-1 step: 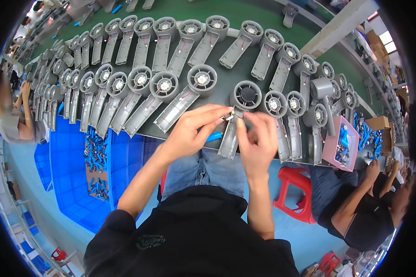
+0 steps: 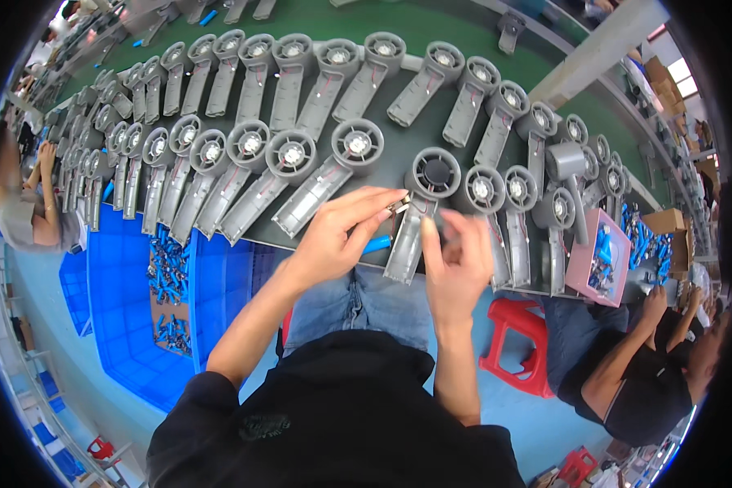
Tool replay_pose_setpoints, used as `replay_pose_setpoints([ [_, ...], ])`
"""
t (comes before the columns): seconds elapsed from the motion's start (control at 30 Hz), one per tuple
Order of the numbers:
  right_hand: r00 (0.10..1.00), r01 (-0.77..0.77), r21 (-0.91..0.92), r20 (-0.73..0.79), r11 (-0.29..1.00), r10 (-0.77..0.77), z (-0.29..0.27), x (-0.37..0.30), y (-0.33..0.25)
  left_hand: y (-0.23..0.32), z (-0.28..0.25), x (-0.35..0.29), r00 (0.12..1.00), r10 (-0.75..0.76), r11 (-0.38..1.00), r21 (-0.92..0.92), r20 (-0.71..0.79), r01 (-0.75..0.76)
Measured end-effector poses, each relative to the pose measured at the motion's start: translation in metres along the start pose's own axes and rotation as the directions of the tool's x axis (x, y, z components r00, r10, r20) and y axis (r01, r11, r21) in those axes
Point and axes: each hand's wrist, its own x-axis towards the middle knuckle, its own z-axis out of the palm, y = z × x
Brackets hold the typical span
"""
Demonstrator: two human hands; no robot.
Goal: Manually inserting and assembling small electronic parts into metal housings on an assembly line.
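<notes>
My left hand [image 2: 339, 233] pinches a small circuit board [image 2: 398, 205] between thumb and fingertips, at the table's near edge. Just below its fingers a blue cylindrical battery [image 2: 376, 244] shows; whether it is wired to the board I cannot tell. A grey fan housing [image 2: 436, 172] with a dark round centre lies in front of me, its open handle [image 2: 404, 254] pointing toward me between my hands. Beside that handle hovers my right hand [image 2: 457, 264], thumb and fingers apart and slightly blurred, with nothing seen in it.
Rows of similar grey fan housings [image 2: 291, 154] cover the table on both sides. A pink box [image 2: 611, 256] of blue batteries stands at right. On the left is a large blue bin [image 2: 130, 325] with more batteries. A red stool [image 2: 516, 346] and a co-worker [image 2: 638, 366] are at right.
My right hand has drawn back from the circuit board, its fingers and thumb spreading apart. The left hand keeps its pinch. The view has shifted slightly.
</notes>
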Motion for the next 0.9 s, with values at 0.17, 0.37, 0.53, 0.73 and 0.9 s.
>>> replay_pose_setpoints([
  [0.17,0.817,-0.497,0.061,0.37,0.866,0.443,-0.02,-0.016,-0.014,0.026,0.02,0.001,0.972,-0.204,0.966,-0.187,-0.119,0.18],
  [0.37,0.928,-0.166,0.004,0.338,0.986,0.155,-0.042,0.103,-0.042,0.046,-0.014,0.134,0.91,0.122,0.989,-0.033,-0.397,-0.147],
  [0.53,0.893,0.045,-0.23,0.445,0.972,0.064,0.012,0.286,0.019,-0.021,-0.035,0.304,0.92,-0.217,0.966,0.064,-0.326,0.251],
  [0.73,0.872,0.022,-0.181,0.484,0.983,0.07,0.129,0.373,0.123,-0.118,-0.061,0.357,0.933,-0.244,0.87,0.366,-0.263,0.331],
  [0.9,0.797,-0.194,-0.374,0.479,0.907,0.368,0.12,0.373,0.111,-0.122,-0.198,0.358,0.868,0.117,0.528,0.77,-0.483,0.358],
])
